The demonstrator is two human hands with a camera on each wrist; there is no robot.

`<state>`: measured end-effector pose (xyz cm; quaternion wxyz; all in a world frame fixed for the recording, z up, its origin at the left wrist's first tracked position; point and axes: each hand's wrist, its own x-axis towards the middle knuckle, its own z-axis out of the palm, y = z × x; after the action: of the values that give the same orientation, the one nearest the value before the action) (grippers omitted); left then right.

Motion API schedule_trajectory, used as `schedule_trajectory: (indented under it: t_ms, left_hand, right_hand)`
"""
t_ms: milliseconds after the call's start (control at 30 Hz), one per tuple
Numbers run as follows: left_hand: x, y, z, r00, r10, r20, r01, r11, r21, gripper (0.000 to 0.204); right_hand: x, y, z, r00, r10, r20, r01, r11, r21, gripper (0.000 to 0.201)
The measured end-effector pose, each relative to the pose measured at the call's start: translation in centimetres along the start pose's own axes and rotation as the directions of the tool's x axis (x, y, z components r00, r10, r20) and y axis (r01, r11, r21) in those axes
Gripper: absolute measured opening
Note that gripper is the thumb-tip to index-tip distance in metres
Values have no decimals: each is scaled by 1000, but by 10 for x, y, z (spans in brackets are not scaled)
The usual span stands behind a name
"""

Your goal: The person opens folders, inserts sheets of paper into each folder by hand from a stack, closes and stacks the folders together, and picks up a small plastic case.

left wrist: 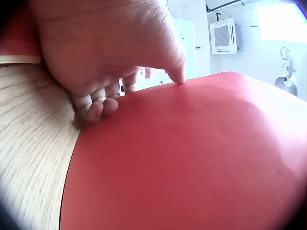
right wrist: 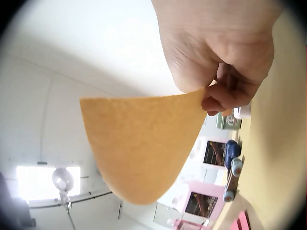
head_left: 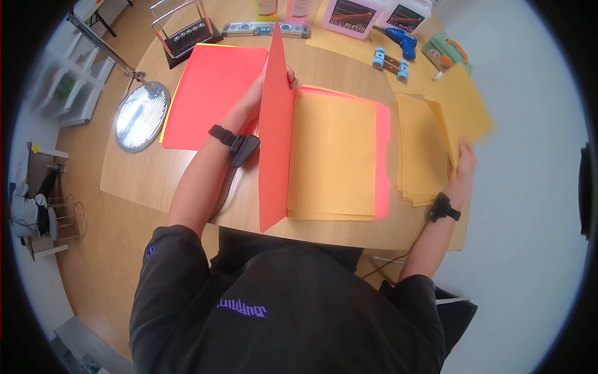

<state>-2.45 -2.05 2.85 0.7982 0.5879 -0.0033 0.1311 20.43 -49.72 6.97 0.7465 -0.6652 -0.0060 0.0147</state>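
My left hand (head_left: 250, 103) holds the cover of a red folder (head_left: 274, 143) upright. In the left wrist view the thumb rests at the edge of the red cover and the other fingers (left wrist: 96, 108) curl at its side. Tan paper sheets (head_left: 333, 159) lie inside the open folder, with a pink tabbed edge (head_left: 383, 168) showing at their right. My right hand (head_left: 461, 168) pinches a tan sheet (right wrist: 144, 139) by its edge, raised and bent in the air. Below it, a pile of tan sheets (head_left: 420, 149) lies on the table.
More red folders (head_left: 215, 93) lie left of the upright cover, beside a round lamp (head_left: 142, 117). Along the back stand a Newton's cradle (head_left: 190, 40), a spirit level (head_left: 265, 30), jugs (head_left: 352, 15), a blue tool (head_left: 402, 42), a small wheeled board (head_left: 391, 64) and a green case (head_left: 445, 53).
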Motion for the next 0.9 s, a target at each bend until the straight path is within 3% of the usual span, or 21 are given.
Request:
schedule_trajectory:
  t_ms: [67, 100, 167, 300, 367, 433, 533, 600, 833, 900]
  left_hand:
    - [2, -1, -1, 1000, -2, 1, 2, 1000, -23, 22]
    - [2, -2, -1, 1000, -4, 3, 4, 999, -46, 22]
    - [1, 0, 0, 1000, 11, -7, -12, 1000, -4, 23]
    - [-5, 8, 8, 999, 25, -34, -22, 997, 74, 23]
    - [-4, 10, 11, 998, -2, -60, 4, 1000, 26, 22]
    - [-3, 6, 8, 996, -28, -86, 26, 999, -24, 22]
    - [0, 0, -5, 1000, -15, 19, 15, 1000, 11, 23]
    - [1, 0, -4, 1000, -5, 28, 6, 999, -39, 22]
    - [4, -9, -3, 998, 56, -18, -57, 998, -18, 23]
    - [7, -13, -8, 997, 53, 55, -49, 997, -61, 24]
  right_hand:
    - [-15, 10, 10, 935, -57, 350, 38, 997, 61, 33]
    - [-24, 13, 21, 935, -56, 351, 37, 997, 63, 33]
    - [-59, 6, 66, 940, -130, 316, 171, 979, -108, 32]
    - [-60, 32, 97, 881, -22, 473, 115, 979, -170, 32]
    - [-79, 31, 112, 828, 63, 557, 55, 980, -192, 33]
    - [-82, 33, 114, 811, 78, 579, 66, 973, -223, 31]
    - [-93, 21, 120, 760, 125, 638, 40, 970, -238, 27]
    - [-96, 15, 121, 731, 258, 631, -24, 935, -354, 26]
    - [-87, 21, 113, 722, 285, 631, 19, 903, -429, 24]
    - [-90, 25, 115, 722, 271, 637, 7, 917, -398, 22]
